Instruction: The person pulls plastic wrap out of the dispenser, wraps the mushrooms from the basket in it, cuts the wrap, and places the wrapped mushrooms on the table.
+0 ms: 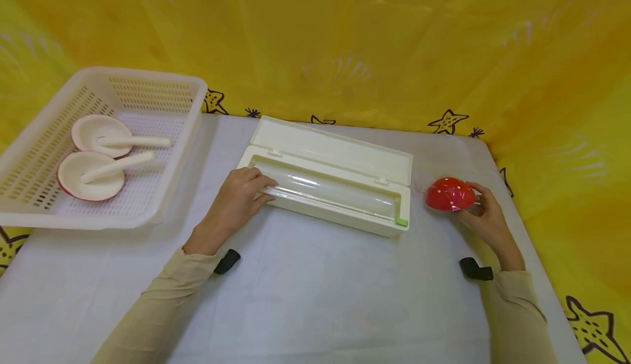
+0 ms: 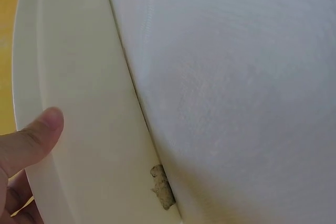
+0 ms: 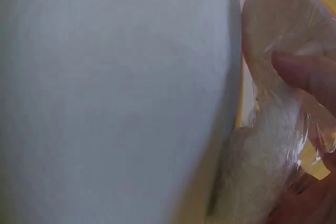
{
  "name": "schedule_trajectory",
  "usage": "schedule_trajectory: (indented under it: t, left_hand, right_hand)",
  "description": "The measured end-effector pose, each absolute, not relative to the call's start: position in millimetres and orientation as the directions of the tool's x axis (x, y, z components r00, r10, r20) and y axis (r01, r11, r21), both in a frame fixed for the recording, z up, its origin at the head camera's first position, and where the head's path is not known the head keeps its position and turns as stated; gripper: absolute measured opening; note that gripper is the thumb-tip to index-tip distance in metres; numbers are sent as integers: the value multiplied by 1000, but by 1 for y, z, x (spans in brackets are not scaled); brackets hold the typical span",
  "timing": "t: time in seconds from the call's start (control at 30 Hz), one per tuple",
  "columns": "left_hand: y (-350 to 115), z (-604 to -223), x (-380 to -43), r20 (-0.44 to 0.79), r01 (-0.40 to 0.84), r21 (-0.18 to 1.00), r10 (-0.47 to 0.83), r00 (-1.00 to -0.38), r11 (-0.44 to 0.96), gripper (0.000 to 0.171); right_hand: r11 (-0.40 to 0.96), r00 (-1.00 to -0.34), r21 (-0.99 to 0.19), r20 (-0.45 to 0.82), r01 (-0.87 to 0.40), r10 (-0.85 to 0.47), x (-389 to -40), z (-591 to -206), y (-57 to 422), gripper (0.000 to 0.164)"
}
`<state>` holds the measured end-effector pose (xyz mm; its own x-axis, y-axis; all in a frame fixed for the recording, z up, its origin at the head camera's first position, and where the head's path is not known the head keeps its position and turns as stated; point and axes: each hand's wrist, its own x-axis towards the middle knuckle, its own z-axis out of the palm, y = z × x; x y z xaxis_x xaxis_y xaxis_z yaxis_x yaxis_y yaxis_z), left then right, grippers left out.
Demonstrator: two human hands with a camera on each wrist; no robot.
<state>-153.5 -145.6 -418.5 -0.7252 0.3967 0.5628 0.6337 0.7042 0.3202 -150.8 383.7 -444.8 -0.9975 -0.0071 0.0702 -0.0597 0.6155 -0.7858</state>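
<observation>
I watched the left hand (image 1: 240,193) grip the near rim of a long, cream, rectangular plastic box (image 1: 340,219), its lid (image 1: 335,148) open on the far side. Just right of it, the right hand (image 1: 485,216) held a red, white-dotted, mushroom-shaped piece (image 1: 448,193) in clear film (image 3: 275,119). On the left, a white slotted plastic basket (image 1: 98,220) held two pale-stemmed pieces (image 1: 93,175).

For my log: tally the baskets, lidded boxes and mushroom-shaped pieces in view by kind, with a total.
Baskets: 1
Lidded boxes: 1, standing open
Mushroom-shaped pieces: 3, two in the basket and one in the right hand
Total: 5
</observation>
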Motion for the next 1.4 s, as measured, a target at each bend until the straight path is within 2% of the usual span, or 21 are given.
schedule_trajectory:
  t: [0.13, 0.3, 0.43, 0.5, 0.6, 0.7, 0.8, 0.93, 1.1, 1.2, 1.4]
  left_hand:
    - [-145, -416, -153, 553, 628, 321, 398, -732, 709, 30]
    - [-145, -415, -153, 534, 617, 333, 397, -747, 713, 30]
    - [-145, -415, -153, 526, 613, 338, 397, -752, 714, 29]
    - [-145, -415, -153, 522, 611, 340, 396, -755, 715, 29]
    - [-146, -415, -153, 515, 605, 339, 396, -760, 720, 29]
    - [-146, -414, -153, 508, 600, 338, 397, -765, 725, 30]
    - [-146, -415, -153, 508, 603, 338, 399, -763, 723, 30]
    - [-145, -416, -153, 508, 603, 336, 400, -763, 723, 30]
    - [-144, -416, -153, 510, 603, 329, 401, -761, 726, 30]
    - [-144, -417, -153, 524, 606, 321, 397, -754, 728, 30]
    - [-145, -419, -155, 562, 626, 310, 394, -728, 715, 31]
  right_hand:
    - [680, -999, -732, 10, -34, -39, -151, -439, 387, 75]
    - [722, -987, -689, -155, 70, -52, -147, -426, 387, 93]
    - [753, -990, -655, -137, 66, -33, -138, -414, 381, 100]
    - [770, -997, -638, -58, 6, -40, -133, -408, 374, 95]
    - [790, -993, -602, 90, -114, -74, -127, -398, 356, 78]
    - [785, -969, -576, 215, -227, -123, -123, -389, 331, 61]
    - [774, -940, -545, 282, -323, -194, -120, -383, 304, 51]
    - [745, -907, -520, 286, -418, -309, -119, -384, 275, 48]
    - [715, -858, -475, 259, -513, -443, -117, -393, 245, 56]
    - [707, -815, -407, 272, -579, -511, -119, -399, 231, 59]
    - [765, -795, -231, 274, -601, -542, -122, -408, 215, 41]
